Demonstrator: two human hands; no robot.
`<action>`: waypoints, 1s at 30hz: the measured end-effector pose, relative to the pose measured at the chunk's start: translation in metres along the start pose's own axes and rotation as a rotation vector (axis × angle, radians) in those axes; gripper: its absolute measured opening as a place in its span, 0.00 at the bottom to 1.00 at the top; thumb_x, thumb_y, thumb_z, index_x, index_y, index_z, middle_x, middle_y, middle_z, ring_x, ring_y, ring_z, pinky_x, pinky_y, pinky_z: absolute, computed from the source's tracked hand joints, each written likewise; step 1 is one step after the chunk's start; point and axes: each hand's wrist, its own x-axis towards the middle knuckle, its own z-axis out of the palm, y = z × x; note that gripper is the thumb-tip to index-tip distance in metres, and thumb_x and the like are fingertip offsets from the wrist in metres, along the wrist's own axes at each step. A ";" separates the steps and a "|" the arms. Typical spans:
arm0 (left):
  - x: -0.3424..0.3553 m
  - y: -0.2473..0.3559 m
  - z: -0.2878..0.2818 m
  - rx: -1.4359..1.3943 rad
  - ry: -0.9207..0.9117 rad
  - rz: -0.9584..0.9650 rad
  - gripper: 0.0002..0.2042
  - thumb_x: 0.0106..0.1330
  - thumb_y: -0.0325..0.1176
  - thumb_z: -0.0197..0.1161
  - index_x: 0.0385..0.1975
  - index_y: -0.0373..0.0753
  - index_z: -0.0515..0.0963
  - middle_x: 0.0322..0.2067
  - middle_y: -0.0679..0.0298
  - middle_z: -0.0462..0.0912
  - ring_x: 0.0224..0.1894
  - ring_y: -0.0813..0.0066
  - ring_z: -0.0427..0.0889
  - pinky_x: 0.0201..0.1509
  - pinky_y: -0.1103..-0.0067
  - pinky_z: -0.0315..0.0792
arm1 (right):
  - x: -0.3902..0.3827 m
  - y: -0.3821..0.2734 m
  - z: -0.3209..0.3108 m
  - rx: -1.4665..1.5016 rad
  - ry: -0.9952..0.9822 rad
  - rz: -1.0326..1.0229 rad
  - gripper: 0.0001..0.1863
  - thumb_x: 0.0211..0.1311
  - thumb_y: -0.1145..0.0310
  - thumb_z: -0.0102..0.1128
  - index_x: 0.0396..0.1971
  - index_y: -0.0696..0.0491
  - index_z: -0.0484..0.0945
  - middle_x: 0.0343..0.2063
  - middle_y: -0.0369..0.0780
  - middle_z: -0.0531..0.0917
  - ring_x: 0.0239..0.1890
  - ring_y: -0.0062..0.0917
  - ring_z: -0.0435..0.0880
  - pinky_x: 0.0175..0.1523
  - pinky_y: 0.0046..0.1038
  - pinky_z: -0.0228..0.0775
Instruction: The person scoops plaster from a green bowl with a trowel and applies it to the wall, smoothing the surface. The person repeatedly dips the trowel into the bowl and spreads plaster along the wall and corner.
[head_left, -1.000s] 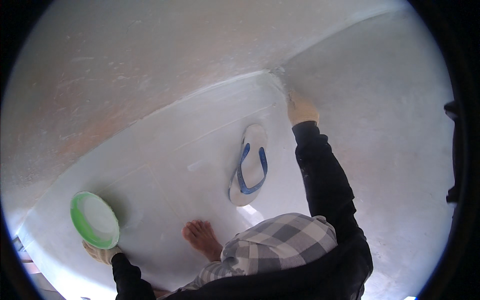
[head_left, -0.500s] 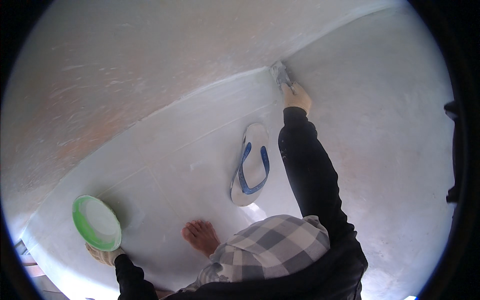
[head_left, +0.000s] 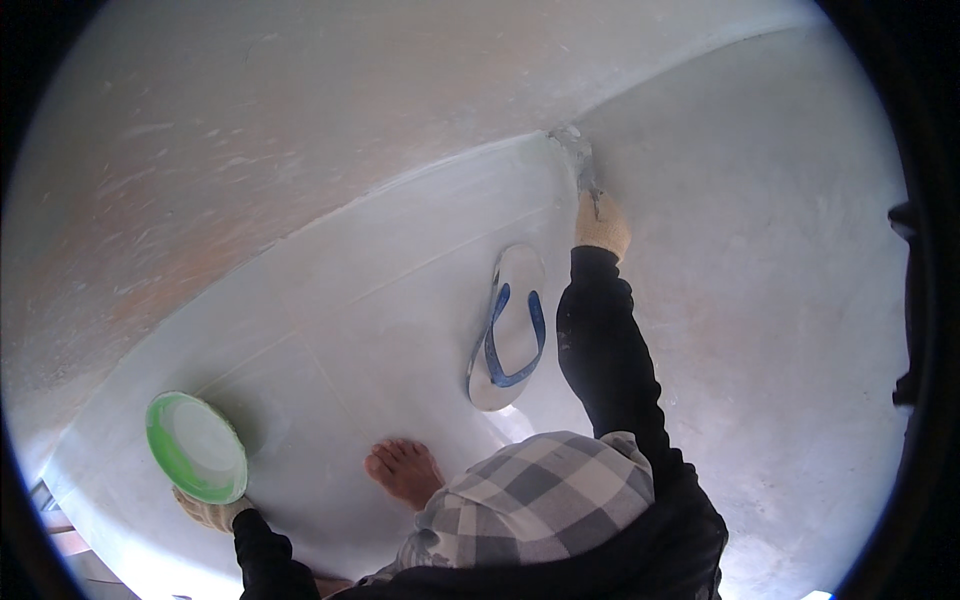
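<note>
My right hand (head_left: 602,226), in a cream knitted glove, is closed round a putty knife (head_left: 586,174). Its pale-smeared blade lies in the corner where the floor meets two walls. Far to the left, my left hand (head_left: 212,513), gloved alike, grips a round green dish (head_left: 172,452) from beneath by its near edge. White paste coats much of the dish's inside, leaving a green band at the left. The dish hides part of the left fingers.
A white flip-flop (head_left: 517,325) with blue straps lies on the pale tiled floor (head_left: 400,320), left of my right forearm. My bare foot (head_left: 404,470) stands nearer. A patchy grey-brown wall (head_left: 250,150) runs along the far left; a grey wall (head_left: 750,250) rises at the right.
My right hand has drawn the putty knife a little toward me and slightly right, down from the corner. The left hand and dish have hardly moved.
</note>
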 end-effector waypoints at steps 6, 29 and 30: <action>0.000 0.000 0.000 -0.186 0.044 0.045 0.35 0.63 0.45 0.66 0.69 0.42 0.62 0.68 0.54 0.65 0.71 0.55 0.61 0.74 0.64 0.57 | 0.017 -0.014 0.007 0.095 0.037 -0.057 0.21 0.62 0.45 0.54 0.41 0.46 0.84 0.37 0.46 0.86 0.43 0.46 0.85 0.46 0.45 0.76; 0.006 0.003 -0.007 -0.013 -0.018 0.024 0.33 0.66 0.48 0.61 0.68 0.41 0.63 0.67 0.53 0.66 0.70 0.54 0.62 0.74 0.63 0.58 | -0.013 0.013 -0.078 -0.334 0.164 -0.749 0.14 0.60 0.64 0.61 0.46 0.45 0.81 0.43 0.35 0.83 0.51 0.34 0.81 0.46 0.36 0.77; 0.006 0.004 -0.008 0.000 -0.011 0.031 0.33 0.66 0.48 0.61 0.68 0.41 0.63 0.67 0.53 0.66 0.70 0.54 0.63 0.74 0.63 0.58 | -0.003 0.006 -0.072 -0.323 0.163 -0.849 0.14 0.60 0.65 0.60 0.47 0.45 0.81 0.45 0.35 0.82 0.53 0.33 0.80 0.47 0.35 0.78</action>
